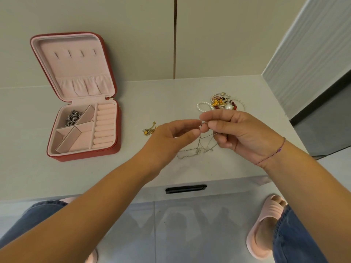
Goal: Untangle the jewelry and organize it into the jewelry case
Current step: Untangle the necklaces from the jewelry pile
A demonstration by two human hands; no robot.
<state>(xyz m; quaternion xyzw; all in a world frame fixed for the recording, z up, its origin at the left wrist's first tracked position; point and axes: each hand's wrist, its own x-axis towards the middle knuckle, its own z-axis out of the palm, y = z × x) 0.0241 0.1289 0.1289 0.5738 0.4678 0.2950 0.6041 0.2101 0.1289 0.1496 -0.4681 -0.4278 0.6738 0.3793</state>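
Your left hand [171, 137] and right hand [241, 130] pinch the silver chain [197, 148]; probably light, limp, easily snagged, so hold beside the tangle

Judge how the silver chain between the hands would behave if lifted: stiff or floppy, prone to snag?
Probably floppy: the silver chain droops from the left hand and right hand onto the table. Likely light, being so thin. Its crossed strands may snag.
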